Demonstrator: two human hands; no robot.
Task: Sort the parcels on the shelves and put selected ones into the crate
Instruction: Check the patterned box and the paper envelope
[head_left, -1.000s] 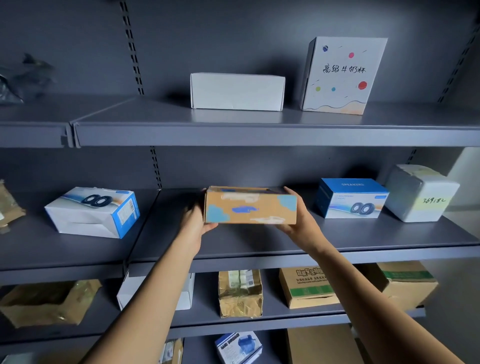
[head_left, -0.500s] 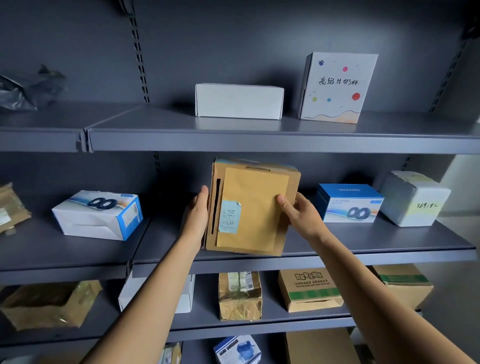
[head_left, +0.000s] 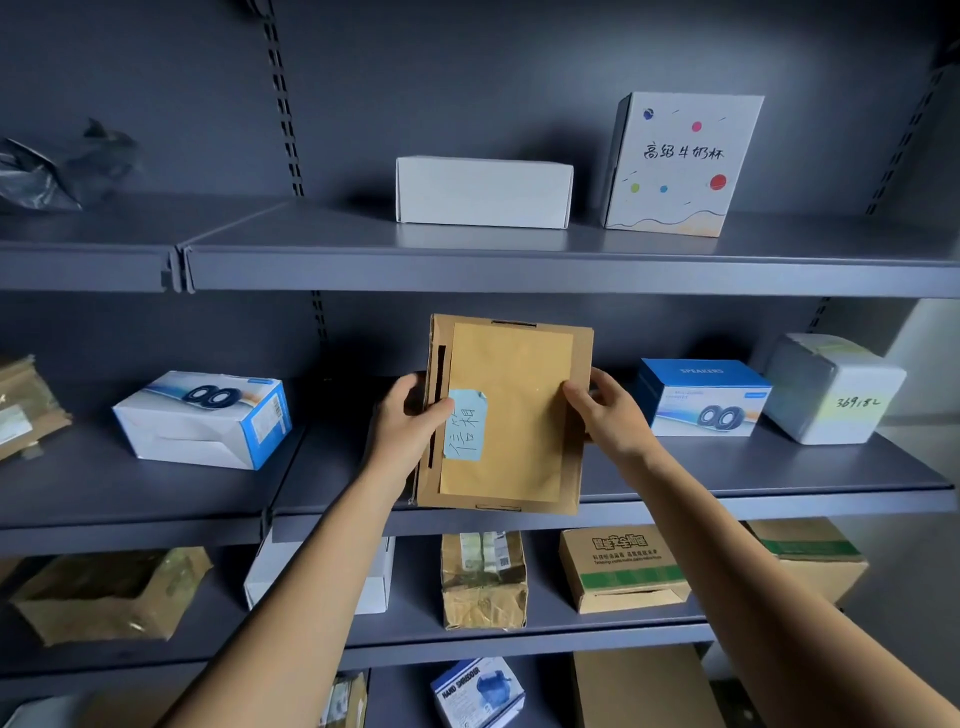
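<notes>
Grip is two-handed: left hand (head_left: 410, 423) pinches the flat brown parcel (head_left: 511, 410) on one long edge, thumb over the front beside the blue label (head_left: 467, 428), while right hand (head_left: 608, 415) curls round the opp. edge. That stands the broad face upright toward the person, prob. to read the handwriting and make the sort call. Parcel hangs at the front lip of the middle shelf (head_left: 779, 475), btwn left speaker box (head_left: 208, 421), well apart, and right speaker box (head_left: 701, 397), near the right hand; can't tell if its bottom edge touches, and the crate isn't in view.
</notes>
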